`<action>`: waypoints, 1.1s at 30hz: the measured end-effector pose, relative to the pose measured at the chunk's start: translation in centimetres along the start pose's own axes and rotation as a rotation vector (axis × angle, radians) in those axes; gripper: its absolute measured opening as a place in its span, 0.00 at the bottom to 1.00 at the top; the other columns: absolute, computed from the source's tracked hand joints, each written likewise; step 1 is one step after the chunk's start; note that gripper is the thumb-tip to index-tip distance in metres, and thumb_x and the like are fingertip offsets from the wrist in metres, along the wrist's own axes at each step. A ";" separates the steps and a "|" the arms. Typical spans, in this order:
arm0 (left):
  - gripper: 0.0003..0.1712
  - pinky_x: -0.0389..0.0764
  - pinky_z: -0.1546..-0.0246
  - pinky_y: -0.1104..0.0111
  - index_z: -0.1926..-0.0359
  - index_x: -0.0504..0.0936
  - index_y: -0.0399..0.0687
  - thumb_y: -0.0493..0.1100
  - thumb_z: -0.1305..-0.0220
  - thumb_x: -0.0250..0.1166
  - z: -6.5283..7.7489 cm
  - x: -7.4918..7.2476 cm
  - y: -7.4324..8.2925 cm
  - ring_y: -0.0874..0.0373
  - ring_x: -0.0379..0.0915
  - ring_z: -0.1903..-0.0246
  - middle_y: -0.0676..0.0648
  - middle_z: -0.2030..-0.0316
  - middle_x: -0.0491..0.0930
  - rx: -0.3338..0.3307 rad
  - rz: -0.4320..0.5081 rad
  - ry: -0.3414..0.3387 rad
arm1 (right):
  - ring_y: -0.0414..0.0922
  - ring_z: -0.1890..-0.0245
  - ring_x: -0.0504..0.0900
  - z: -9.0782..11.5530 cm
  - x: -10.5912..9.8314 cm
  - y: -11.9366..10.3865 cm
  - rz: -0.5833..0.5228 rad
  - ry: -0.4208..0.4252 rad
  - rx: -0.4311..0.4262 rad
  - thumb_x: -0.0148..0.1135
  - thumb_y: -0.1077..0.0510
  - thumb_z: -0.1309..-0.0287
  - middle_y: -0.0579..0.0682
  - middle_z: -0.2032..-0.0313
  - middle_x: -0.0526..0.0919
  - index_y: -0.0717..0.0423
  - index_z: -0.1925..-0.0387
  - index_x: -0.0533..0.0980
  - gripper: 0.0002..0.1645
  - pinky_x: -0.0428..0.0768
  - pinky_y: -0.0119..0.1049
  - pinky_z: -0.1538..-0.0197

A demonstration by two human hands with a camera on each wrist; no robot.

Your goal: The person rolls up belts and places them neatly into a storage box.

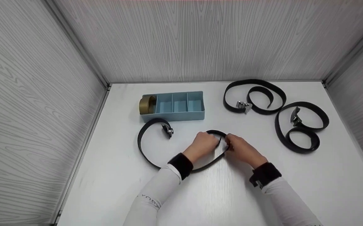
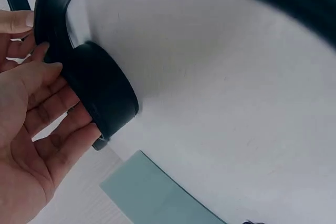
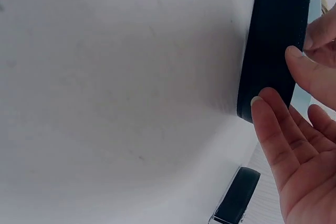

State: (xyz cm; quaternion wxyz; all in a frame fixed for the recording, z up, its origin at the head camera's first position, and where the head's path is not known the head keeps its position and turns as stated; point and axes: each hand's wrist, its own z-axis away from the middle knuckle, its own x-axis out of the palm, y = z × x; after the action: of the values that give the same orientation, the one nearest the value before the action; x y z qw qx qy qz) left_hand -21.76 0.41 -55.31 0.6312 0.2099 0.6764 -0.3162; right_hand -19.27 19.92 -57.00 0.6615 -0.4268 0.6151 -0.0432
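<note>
A black belt [image 1: 139,144] stands on edge in a wide curve on the white table, its buckle [image 1: 168,130] at the left end. My left hand [image 1: 203,145] pinches the other end, which bends into a small loop. Beside it, my right hand [image 1: 243,150] grips the outer side of that loop. In the left wrist view, the left thumb and fingers hold the coiled strap [image 2: 105,90]. The right wrist view shows the right thumb and fingertips on both faces of the band [image 3: 275,35].
A blue divided box [image 1: 178,116] stands behind the hands, with a rolled gold-brown belt [image 1: 144,105] in its leftmost compartment. Two more loosely curled black belts lie to the right, one farther back [image 1: 247,82] and one nearer [image 1: 282,135]. Grey wood-grain panels [image 1: 181,40] enclose the table.
</note>
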 end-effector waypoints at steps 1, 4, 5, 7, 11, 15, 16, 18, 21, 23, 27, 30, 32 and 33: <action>0.10 0.78 0.79 0.61 0.72 0.85 0.53 0.41 0.36 0.61 -0.2 0.0 0.0 0.54 0.79 0.76 0.51 0.75 0.83 -0.022 0.000 0.001 | 0.47 0.67 0.76 0.0 0.0 0.0 -0.008 0.001 -0.009 0.69 0.73 0.52 0.55 0.67 0.77 0.64 0.62 0.71 0.17 0.76 0.43 0.63; 0.09 0.78 0.78 0.61 0.71 0.86 0.52 0.40 0.36 0.61 -0.9 -0.1 0.1 0.53 0.79 0.75 0.50 0.74 0.83 -0.088 0.035 -0.007 | 0.47 0.66 0.77 -0.1 0.0 -0.1 -0.032 0.000 -0.026 0.68 0.73 0.51 0.55 0.67 0.78 0.64 0.64 0.73 0.14 0.76 0.43 0.62; 0.09 0.78 0.78 0.61 0.71 0.86 0.52 0.40 0.36 0.62 -1.0 -0.1 0.1 0.53 0.79 0.75 0.50 0.74 0.83 -0.105 0.050 -0.011 | 0.47 0.66 0.77 -0.2 0.0 -0.1 -0.031 0.000 -0.028 0.68 0.73 0.51 0.55 0.67 0.78 0.64 0.65 0.73 0.13 0.76 0.42 0.62; 0.09 0.79 0.77 0.60 0.72 0.86 0.52 0.40 0.36 0.62 -1.2 -0.1 0.2 0.53 0.80 0.75 0.51 0.74 0.84 -0.129 0.080 -0.017 | 0.46 0.66 0.77 -0.3 0.1 -0.1 -0.033 -0.002 -0.030 0.68 0.73 0.51 0.54 0.67 0.78 0.63 0.65 0.74 0.12 0.76 0.41 0.62; 0.10 0.79 0.79 0.60 0.74 0.86 0.53 0.41 0.37 0.63 -1.3 0.1 0.4 0.53 0.80 0.76 0.51 0.75 0.83 -0.154 0.097 -0.003 | 0.47 0.66 0.78 -0.5 0.1 0.0 -0.056 -0.006 -0.029 0.66 0.73 0.50 0.54 0.67 0.78 0.64 0.63 0.76 0.11 0.77 0.43 0.61; 0.11 0.78 0.80 0.60 0.75 0.85 0.54 0.39 0.36 0.62 -1.1 0.2 0.5 0.54 0.79 0.77 0.52 0.76 0.83 -0.156 0.075 0.024 | 0.48 0.65 0.79 -0.8 0.3 -0.1 -0.126 0.011 0.039 0.62 0.71 0.44 0.56 0.64 0.79 0.66 0.55 0.73 0.14 0.78 0.44 0.60; 0.11 0.79 0.80 0.60 0.74 0.85 0.54 0.39 0.36 0.61 -1.1 0.3 0.5 0.54 0.79 0.77 0.52 0.76 0.83 -0.153 0.073 0.031 | 0.47 0.66 0.79 -0.9 0.4 -0.1 -0.140 0.024 0.063 0.61 0.70 0.42 0.55 0.64 0.79 0.66 0.52 0.72 0.15 0.78 0.44 0.61; 0.10 0.79 0.80 0.60 0.73 0.86 0.53 0.40 0.36 0.61 -0.9 0.4 0.6 0.53 0.80 0.77 0.51 0.75 0.83 -0.142 0.076 0.045 | 0.46 0.70 0.79 -1.2 0.5 -0.3 -0.162 0.057 0.119 0.59 0.70 0.39 0.54 0.65 0.80 0.66 0.48 0.69 0.18 0.78 0.43 0.64; 0.09 0.80 0.79 0.59 0.71 0.87 0.53 0.40 0.36 0.61 -0.7 0.5 0.5 0.52 0.80 0.76 0.51 0.74 0.84 -0.137 0.087 0.076 | 0.45 0.75 0.78 -2.1 0.5 -0.6 -0.123 0.119 0.216 0.58 0.68 0.39 0.53 0.69 0.80 0.65 0.44 0.66 0.22 0.76 0.42 0.68; 0.09 0.80 0.80 0.59 0.70 0.87 0.53 0.40 0.36 0.61 -0.6 0.5 0.5 0.52 0.80 0.76 0.51 0.74 0.84 -0.139 0.084 0.101 | 0.47 0.76 0.78 -2.8 0.4 -0.7 -0.073 0.141 0.310 0.59 0.65 0.38 0.52 0.71 0.80 0.64 0.40 0.66 0.25 0.75 0.44 0.69; 0.09 0.79 0.81 0.59 0.68 0.87 0.53 0.41 0.35 0.60 -0.5 0.5 0.6 0.52 0.80 0.77 0.50 0.74 0.84 -0.151 0.074 0.131 | 0.53 0.69 0.81 -4.2 0.2 -0.8 0.067 0.117 0.477 0.62 0.58 0.40 0.56 0.67 0.84 0.62 0.46 0.76 0.21 0.77 0.51 0.66; 0.08 0.79 0.82 0.59 0.69 0.86 0.53 0.42 0.35 0.61 -0.5 0.5 0.7 0.52 0.80 0.77 0.50 0.75 0.83 -0.171 0.081 0.134 | 0.57 0.64 0.83 -4.7 -0.1 -0.6 0.146 0.088 0.523 0.63 0.57 0.43 0.60 0.62 0.85 0.60 0.58 0.83 0.14 0.78 0.54 0.65; 0.08 0.78 0.82 0.59 0.71 0.85 0.54 0.42 0.36 0.62 -0.4 0.4 0.8 0.52 0.80 0.77 0.50 0.75 0.83 -0.180 0.081 0.128 | 0.58 0.64 0.83 -4.9 -0.2 -0.6 0.155 0.086 0.522 0.63 0.58 0.46 0.60 0.62 0.85 0.60 0.64 0.84 0.10 0.79 0.53 0.65; 0.08 0.78 0.81 0.59 0.70 0.85 0.54 0.42 0.36 0.62 -0.4 0.4 0.9 0.53 0.80 0.77 0.50 0.75 0.83 -0.183 0.077 0.123 | 0.57 0.65 0.83 -4.9 -0.3 -0.5 0.149 0.085 0.513 0.63 0.59 0.46 0.59 0.64 0.85 0.60 0.67 0.84 0.09 0.78 0.53 0.66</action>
State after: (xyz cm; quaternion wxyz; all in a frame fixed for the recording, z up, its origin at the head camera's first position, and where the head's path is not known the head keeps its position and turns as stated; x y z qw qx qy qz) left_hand -21.49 1.27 -55.87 0.6168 0.1962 0.7313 -0.2151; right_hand -23.28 17.23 -55.85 0.7230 -0.1964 0.6410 -0.1667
